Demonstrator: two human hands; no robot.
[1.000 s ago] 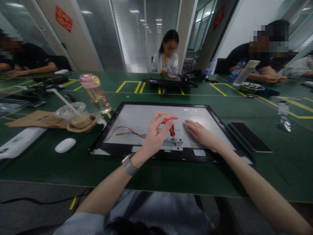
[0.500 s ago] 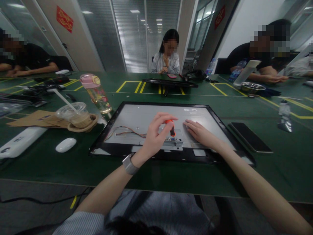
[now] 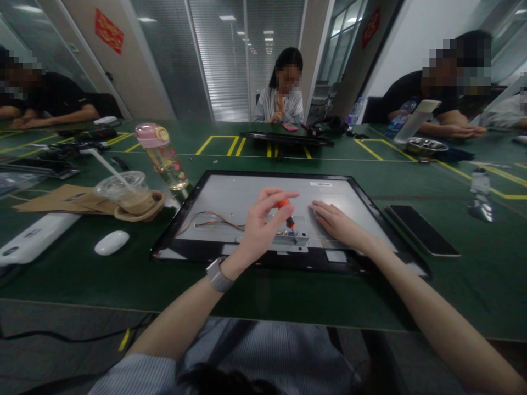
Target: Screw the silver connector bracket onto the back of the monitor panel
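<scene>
A monitor panel [image 3: 230, 197] lies face down on the green table, its grey metal back up, with thin red and brown wires [image 3: 209, 221] at its lower left. My left hand [image 3: 259, 227] is closed around a small orange-handled screwdriver [image 3: 287, 213], whose tip stands on a metal bracket [image 3: 288, 240] near the panel's front edge. A grey watch sits on that wrist. My right hand [image 3: 335, 222] lies flat and open on the panel's back, just right of the screwdriver.
A dark phone [image 3: 422, 230] lies right of the panel. To the left are a white mouse [image 3: 111, 242], a plastic cup with a straw [image 3: 121, 192], a pink-lidded bottle [image 3: 162, 156] and brown paper bags. Another panel [image 3: 286, 139] lies farther back. Several people sit around the table.
My left fingers have shifted slightly on the screwdriver handle, which now leans a little more to the left. My right hand has stayed flat in place.
</scene>
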